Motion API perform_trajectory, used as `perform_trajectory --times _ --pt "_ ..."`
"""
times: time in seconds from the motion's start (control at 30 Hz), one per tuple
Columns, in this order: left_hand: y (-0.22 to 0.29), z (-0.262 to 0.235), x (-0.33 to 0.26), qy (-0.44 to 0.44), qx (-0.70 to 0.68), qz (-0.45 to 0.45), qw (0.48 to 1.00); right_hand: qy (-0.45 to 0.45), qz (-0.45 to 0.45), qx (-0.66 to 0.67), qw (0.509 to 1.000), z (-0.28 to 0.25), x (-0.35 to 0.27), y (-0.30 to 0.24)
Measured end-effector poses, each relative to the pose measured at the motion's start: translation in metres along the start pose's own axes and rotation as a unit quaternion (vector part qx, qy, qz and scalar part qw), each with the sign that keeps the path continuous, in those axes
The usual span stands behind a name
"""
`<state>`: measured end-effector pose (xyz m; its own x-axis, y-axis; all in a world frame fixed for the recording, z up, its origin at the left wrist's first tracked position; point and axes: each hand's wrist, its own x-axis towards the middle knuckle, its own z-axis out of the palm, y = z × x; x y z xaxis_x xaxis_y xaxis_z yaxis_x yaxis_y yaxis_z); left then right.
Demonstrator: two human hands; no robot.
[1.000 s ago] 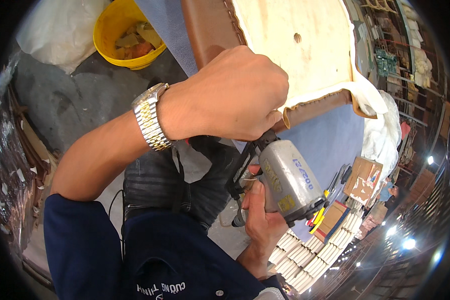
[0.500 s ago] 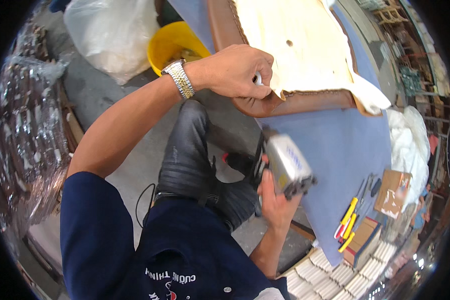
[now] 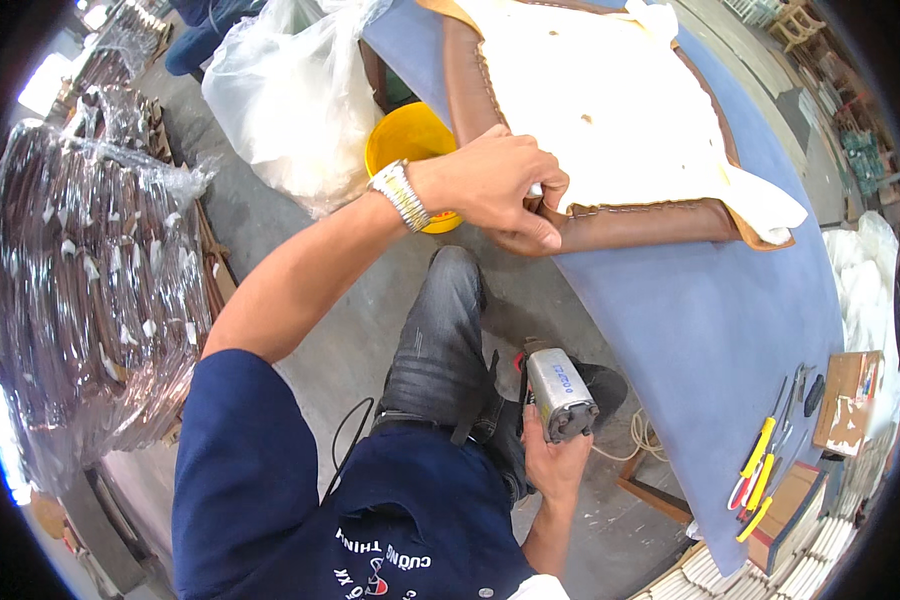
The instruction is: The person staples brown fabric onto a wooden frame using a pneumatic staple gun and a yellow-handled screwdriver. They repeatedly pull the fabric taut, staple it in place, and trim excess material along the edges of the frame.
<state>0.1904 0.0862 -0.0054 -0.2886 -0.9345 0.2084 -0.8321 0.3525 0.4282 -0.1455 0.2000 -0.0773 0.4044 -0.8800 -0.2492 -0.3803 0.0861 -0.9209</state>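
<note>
A brown leather panel [image 3: 630, 225] with stitched edges and cream lining [image 3: 610, 110] lies on the blue-grey tabletop. My left hand [image 3: 500, 185], with a metal watch [image 3: 400, 195] on its wrist, rests at the panel's near left corner. Its fingers are curled round a small white thing [image 3: 536, 190], mostly hidden; the thumb sticks out over the leather. Low over my lap, my right hand [image 3: 552, 455] grips a silver and black staple gun [image 3: 558, 385], away from the panel. Its handle is largely hidden.
Yellow-handled hand tools [image 3: 758, 450] and cardboard boxes [image 3: 850, 405] sit toward the table's right end. A yellow bucket [image 3: 395, 140] and a plastic bag [image 3: 290, 110] stand left of the table. Wrapped brown pieces [image 3: 100, 260] are stacked at far left. A cable [image 3: 645, 440] runs below the table edge.
My right hand has lowered the staple gun away from the table, toward my lap. My left hand stays at the panel's corner, its thumb now apart from the fingers. The view has shifted.
</note>
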Motion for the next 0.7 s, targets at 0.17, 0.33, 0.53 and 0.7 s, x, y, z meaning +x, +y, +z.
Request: perform_trajectory --times 0.17,0.33,0.53,0.7 --pt "-0.015 0.012 -0.008 0.075 -0.111 0.026 0.991 0.036 -0.031 0.042 0.998 0.01 0.022 -0.011" --pt "-0.011 0.013 -0.008 0.086 -0.181 -0.03 0.979 0.047 -0.123 0.062 0.989 0.021 0.041 -0.012" --pt "-0.017 0.022 -0.002 0.123 -0.125 0.008 0.984 -0.002 -0.232 0.087 0.969 0.044 0.053 -0.025" --pt "-0.017 0.022 0.002 0.122 -0.124 0.004 0.985 0.038 -0.224 0.054 0.972 0.061 0.055 -0.019"
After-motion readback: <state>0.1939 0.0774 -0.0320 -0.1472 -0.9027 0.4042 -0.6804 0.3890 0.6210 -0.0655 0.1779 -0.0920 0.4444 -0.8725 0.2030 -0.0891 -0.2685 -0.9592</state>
